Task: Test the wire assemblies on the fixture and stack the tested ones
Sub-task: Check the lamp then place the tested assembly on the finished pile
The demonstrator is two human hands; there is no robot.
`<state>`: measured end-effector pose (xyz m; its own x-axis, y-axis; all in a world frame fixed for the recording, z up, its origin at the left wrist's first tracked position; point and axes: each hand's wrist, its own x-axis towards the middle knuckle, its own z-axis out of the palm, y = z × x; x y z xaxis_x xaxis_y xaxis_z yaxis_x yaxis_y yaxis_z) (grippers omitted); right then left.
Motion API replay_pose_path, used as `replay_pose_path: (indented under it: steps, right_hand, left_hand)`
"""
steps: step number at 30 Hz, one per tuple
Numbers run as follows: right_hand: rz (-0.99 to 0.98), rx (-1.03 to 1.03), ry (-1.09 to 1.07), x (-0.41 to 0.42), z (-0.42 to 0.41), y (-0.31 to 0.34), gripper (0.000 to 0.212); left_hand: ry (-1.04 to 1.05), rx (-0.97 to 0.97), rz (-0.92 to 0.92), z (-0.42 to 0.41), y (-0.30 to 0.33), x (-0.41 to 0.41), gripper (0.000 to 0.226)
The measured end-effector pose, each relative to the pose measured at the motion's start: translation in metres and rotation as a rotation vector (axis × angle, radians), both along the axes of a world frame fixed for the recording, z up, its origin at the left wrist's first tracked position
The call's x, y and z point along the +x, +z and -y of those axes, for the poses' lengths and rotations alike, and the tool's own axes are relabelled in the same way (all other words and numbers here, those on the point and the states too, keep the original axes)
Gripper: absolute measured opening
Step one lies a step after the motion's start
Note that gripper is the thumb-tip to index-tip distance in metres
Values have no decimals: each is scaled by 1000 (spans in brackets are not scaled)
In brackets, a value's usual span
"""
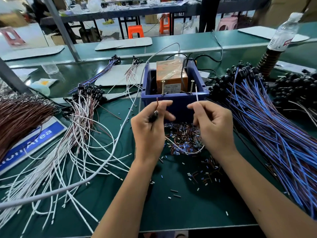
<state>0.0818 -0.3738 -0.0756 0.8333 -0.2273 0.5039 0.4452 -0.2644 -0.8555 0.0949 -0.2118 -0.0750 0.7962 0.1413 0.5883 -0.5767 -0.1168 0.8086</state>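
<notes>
Two hands hold one wire assembly's ends below the test fixture.

Left hand point(151, 124) grip pinches the brown lead, right hand point(212, 124) the white lead (fixture point(175, 88) at twelve o'clock); touch each tip squarely to its own screw.

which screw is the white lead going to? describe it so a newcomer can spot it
Find the blue plastic bin mid-table holding an orange box. Two upright metal screws stand at its front rim. It's the right-hand screw, beside the white wire end pinched by the right hand.

Both hands point(151, 124) point(211, 124) pinching, seemingly, one wire assembly point(185, 152)
</notes>
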Motion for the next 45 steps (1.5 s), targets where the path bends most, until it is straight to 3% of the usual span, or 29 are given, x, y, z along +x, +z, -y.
replay_pose_path:
  steps: [3, 10, 18, 22, 29, 45]
  right_hand:
    - [46, -32, -110, 0, 0, -2, 24]
    - [104, -110, -147, -2, -6, -1, 16]
    - [125, -141, -191, -1, -5, -2, 15]
    - [121, -129, -187, -1, -5, -2, 15]
    - [117, -129, -187, -1, -5, -2, 14]
    - [116, -143, -188, -1, -5, -2, 14]
  left_hand:
    - [59, -37, -24, 1, -1, -2, 34]
    - [99, -123, -60, 1, 1, -3, 35]
    - [113, -12, -45, 0, 2, -2, 1]
    - [214, -20, -39, 0, 2, -1, 16]
    - [395, -3, -31, 2, 4, 6, 20]
    - [363, 23, -37, 4, 5, 11, 18]
